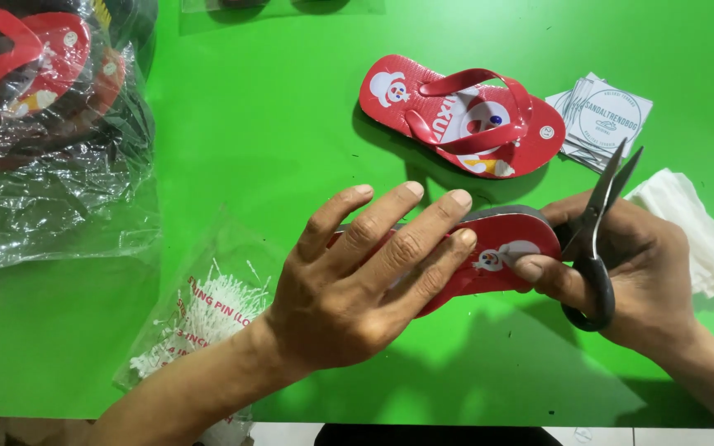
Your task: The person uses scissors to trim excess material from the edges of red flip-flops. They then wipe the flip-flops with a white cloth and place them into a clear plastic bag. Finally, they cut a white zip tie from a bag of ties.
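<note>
Pressing my left hand [357, 281] flat over the red flip-flop [497, 248] near the front edge of the green tabletop [274, 116], I keep its fingers spread and extended, palm down, wrist angling in from the lower left, so the sandal is pinned from above rather than clenched. My right hand [630, 281] comes in from the lower right corner and does two jobs at once: the thumb and fingertips pinch the toe end of the same flip-flop, while the fingers curl through the loops of the black scissors [597, 239], whose blades point up and away, slightly parted; carried this way, the tool stays clear of the sandal. Just left of my left forearm, close to the front edge, lies a clear bag of white plastic tag pins [200, 314]. To the right, beside my right hand, sits a stack of white tissue-like sheets [696, 231]. Farther back, toward the right part of the tabletop, a matching red flip-flop [464, 116] lies strap up, with a fanned pile of white printed cards [613, 116] just beside it. At the far left corner, crumpled clear plastic bags [51, 149] hold more red sandals.
</note>
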